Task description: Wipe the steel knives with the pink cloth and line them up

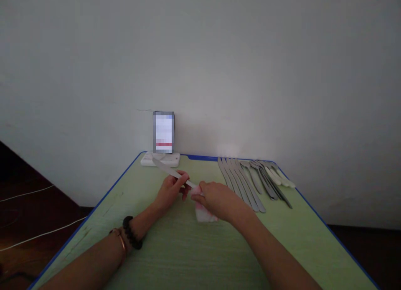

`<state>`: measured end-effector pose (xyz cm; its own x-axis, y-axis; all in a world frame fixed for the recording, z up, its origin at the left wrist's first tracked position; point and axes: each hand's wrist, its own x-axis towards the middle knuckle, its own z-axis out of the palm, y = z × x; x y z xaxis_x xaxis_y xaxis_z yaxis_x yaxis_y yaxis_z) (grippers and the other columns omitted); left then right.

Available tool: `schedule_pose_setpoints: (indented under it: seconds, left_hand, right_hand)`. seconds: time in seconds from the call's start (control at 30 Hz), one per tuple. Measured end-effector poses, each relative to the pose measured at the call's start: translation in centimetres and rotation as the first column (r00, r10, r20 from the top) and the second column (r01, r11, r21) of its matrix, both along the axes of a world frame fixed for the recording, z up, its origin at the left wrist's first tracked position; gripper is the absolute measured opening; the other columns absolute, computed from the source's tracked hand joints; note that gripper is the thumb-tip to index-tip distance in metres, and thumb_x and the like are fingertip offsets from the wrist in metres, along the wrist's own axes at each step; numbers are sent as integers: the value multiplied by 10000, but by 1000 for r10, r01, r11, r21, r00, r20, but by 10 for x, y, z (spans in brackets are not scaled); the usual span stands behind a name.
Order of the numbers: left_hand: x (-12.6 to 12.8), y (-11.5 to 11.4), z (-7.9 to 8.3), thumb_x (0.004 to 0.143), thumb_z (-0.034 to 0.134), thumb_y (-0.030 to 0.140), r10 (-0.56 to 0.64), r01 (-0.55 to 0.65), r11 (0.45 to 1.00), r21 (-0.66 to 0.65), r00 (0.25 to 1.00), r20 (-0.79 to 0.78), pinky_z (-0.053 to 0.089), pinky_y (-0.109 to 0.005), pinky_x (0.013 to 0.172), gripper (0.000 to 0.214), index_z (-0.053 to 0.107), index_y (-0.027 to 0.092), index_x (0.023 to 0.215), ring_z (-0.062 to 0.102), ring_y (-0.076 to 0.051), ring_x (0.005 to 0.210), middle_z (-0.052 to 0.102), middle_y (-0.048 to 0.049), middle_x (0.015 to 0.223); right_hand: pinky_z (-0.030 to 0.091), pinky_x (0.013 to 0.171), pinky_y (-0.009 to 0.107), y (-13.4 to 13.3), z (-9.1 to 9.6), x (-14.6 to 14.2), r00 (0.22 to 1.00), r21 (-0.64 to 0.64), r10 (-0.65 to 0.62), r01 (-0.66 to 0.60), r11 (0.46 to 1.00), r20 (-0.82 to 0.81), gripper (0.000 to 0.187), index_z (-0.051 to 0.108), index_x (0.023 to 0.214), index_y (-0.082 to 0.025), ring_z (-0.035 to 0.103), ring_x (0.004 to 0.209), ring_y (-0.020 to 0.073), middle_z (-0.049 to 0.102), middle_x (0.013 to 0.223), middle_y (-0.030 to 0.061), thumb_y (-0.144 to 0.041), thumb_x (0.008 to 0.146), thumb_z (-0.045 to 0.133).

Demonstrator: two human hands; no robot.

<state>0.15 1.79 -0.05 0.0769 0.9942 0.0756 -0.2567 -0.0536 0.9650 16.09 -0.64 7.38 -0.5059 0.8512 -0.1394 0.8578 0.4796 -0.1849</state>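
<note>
A metal table knife point(166, 168) slants above the table, its blade pointing up and left. My left hand point(173, 187) pinches it near the middle, thumb on top. Around its lower right end, my right hand point(216, 198) is closed with a pink and white cloth point(205, 214) pressed to the handle; part of the cloth hangs below the fingers. That handle end is hidden by the cloth and fingers. Just right of my right hand, several similar table knives point(239, 185) lie side by side on the green table point(175, 252).
Farther right lie a spoon point(252, 177), a pile of dark metal cutlery point(267, 185) and several white-handled utensils point(283, 181). At the back left, a phone point(163, 131) stands upright over a white power strip point(144, 159). A wall point(234, 72) rises behind the table's blue edge.
</note>
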Motion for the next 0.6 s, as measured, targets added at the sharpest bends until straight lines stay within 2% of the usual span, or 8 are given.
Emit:
schedule_pose_setpoints:
  seconds: [0.07,0.17,0.33,0.43,0.5,0.53,0.6]
  left_hand:
    - [-1,0,0,712,654,457,0,0,1000,11,1000,17,408,-187,361,335,551,138,719,519,-95,408,579,28,510]
    - [-2,1,1,716,628,478,90,-91,996,3,993,75,435,-214,384,361,568,123,737,550,-118,411,611,4,499]
    - [-5,5,5,744,546,431,273,-257,958,-130,954,126,503,-276,460,297,542,134,729,644,-190,469,651,-31,489]
    - [-8,7,8,777,510,379,301,-275,949,-154,937,176,542,-303,551,232,513,152,729,686,-201,559,693,-42,564]
    - [-8,5,8,784,523,386,228,-200,968,-151,953,200,552,-306,575,233,492,165,716,687,-192,563,702,-38,581]
    - [-6,3,7,784,532,406,169,-139,978,-155,966,197,550,-298,556,251,484,171,709,678,-185,533,693,-27,559]
    - [-1,-3,5,784,539,464,30,-2,985,-175,988,153,519,-264,451,303,474,180,697,631,-167,424,649,4,476]
  right_hand:
    - [420,687,328,0,0,0,1000,4,-12,12,1000,-15,373,598,1011,-126,643,872,273,683,959,150,-403,922,364]
    - [413,687,312,2,2,5,998,-23,-39,38,999,-54,356,600,1000,-135,640,876,262,686,952,140,-417,907,404]
    - [389,642,265,9,11,25,984,-104,-68,51,993,-163,278,618,897,-171,633,784,202,692,882,89,-381,899,435]
    - [374,617,256,18,16,41,957,-27,-109,106,994,-270,273,608,805,-176,604,681,173,676,759,62,-373,897,443]
    - [368,579,250,24,16,46,885,23,-148,176,984,-441,314,583,731,-184,568,581,155,627,616,25,-402,899,430]
    - [362,543,243,26,14,46,814,5,-171,209,978,-556,350,566,699,-191,538,512,144,582,531,0,-432,901,413]
    - [334,453,226,30,5,40,582,-126,-236,223,967,-779,415,544,667,-203,449,373,122,472,392,-48,-512,892,384]
